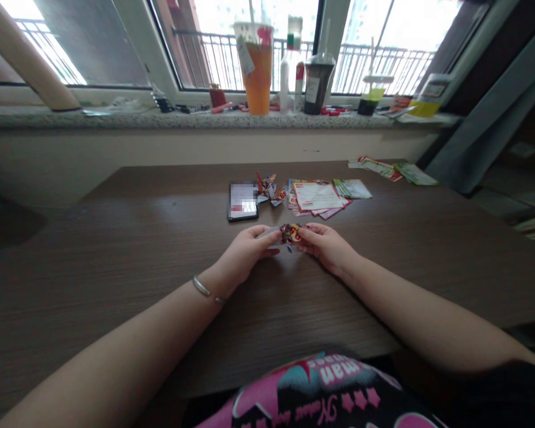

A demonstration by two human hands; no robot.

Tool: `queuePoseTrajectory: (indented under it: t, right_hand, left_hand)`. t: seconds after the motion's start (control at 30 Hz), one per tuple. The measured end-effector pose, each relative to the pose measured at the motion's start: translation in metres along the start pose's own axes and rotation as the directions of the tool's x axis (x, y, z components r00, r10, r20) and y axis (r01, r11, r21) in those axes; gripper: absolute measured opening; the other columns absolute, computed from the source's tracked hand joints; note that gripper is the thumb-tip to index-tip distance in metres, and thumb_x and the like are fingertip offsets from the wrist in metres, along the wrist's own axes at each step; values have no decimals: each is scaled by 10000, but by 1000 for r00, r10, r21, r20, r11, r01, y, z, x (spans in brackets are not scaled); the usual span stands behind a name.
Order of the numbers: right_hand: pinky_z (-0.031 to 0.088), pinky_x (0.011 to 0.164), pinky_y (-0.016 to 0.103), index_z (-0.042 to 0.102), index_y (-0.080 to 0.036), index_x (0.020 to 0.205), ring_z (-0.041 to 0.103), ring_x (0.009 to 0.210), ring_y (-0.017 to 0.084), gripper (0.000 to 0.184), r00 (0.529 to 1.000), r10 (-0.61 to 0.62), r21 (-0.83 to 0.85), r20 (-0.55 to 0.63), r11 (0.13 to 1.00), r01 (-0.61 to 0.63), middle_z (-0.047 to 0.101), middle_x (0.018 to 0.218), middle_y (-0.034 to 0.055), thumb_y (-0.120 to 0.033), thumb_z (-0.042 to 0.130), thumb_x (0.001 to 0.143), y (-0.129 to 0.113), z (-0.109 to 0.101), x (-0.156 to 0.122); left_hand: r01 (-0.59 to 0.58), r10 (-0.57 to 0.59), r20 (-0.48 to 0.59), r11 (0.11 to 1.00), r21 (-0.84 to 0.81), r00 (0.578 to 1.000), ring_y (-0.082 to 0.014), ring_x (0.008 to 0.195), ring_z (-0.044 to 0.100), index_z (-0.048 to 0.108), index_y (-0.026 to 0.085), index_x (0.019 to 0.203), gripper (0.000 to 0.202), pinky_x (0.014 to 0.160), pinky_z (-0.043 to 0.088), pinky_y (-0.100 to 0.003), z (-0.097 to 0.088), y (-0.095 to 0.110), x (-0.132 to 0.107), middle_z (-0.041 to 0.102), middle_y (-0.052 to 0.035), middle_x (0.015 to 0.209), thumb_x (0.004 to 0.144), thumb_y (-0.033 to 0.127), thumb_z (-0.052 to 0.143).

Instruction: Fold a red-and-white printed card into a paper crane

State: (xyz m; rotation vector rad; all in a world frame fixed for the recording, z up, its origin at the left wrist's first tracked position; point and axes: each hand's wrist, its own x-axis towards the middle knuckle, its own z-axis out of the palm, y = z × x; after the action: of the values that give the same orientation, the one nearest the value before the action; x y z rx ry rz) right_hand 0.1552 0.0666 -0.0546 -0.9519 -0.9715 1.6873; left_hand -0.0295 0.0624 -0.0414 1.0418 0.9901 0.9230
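Observation:
A small folded piece of colourful printed paper point(290, 233) sits between both hands, just above the dark wooden table point(160, 249). My left hand point(245, 252) pinches its left side with fingers closed; a metal bangle circles that wrist. My right hand point(325, 245) pinches its right side, fingers curled. Behind the hands lie a phone point(242, 201) face up, a few folded paper figures point(270, 189) and a stack of printed leaflets point(321, 196).
More leaflets point(392, 170) lie at the table's far right. The stone windowsill point(116, 119) holds an orange drink cup point(255, 68), a white bottle point(292, 65), a dark drink cup point(317, 80), pens and small items. A cardboard tube point(27, 59) leans at left.

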Motion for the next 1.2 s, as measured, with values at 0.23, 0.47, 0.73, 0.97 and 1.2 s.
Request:
queuePoseTrajectory:
  t: [0.23,0.47,0.73,0.97,1.2]
  right_hand:
    - [499,685,233,655,-176,733,652,723,109,244,998,52,114,29,992,-55,723,782,-3,-301,833,623,-1,-1,-4]
    - [522,656,201,691,-165,843,666,699,100,168,988,129,165,81,976,-141,734,792,20,-229,772,710,-5,0,-8]
    - [536,618,170,696,-149,842,676,674,95,134,979,149,212,137,961,-176,738,784,33,-195,746,726,-4,-1,-8]
    - [528,614,170,687,-155,860,676,684,94,102,975,169,237,145,951,-200,736,803,25,-172,709,762,-2,-1,-7]
    - [511,618,179,688,-153,868,674,693,98,107,974,178,255,141,944,-209,740,816,26,-162,700,762,1,0,-4]
  left_hand:
    - [1,3,63,998,-58,998,-146,839,603,668,145,796,290,788,472,-274,-5,-1,4,679,-46,882,691,387,787]
    - [57,-42,125,991,-119,991,-148,824,607,691,129,832,312,772,484,-279,-7,3,1,690,-61,900,662,362,810]
    - [134,-108,166,979,-154,980,-131,777,618,699,130,820,253,742,505,-269,-9,5,-1,699,-52,877,689,322,799]
    - [168,-135,176,967,-190,975,-123,753,622,703,129,838,187,728,497,-250,-8,4,-1,699,-51,848,743,280,758]
    - [182,-144,184,961,-207,972,-109,733,609,693,133,835,176,705,498,-233,-8,1,1,686,-35,826,746,273,751]
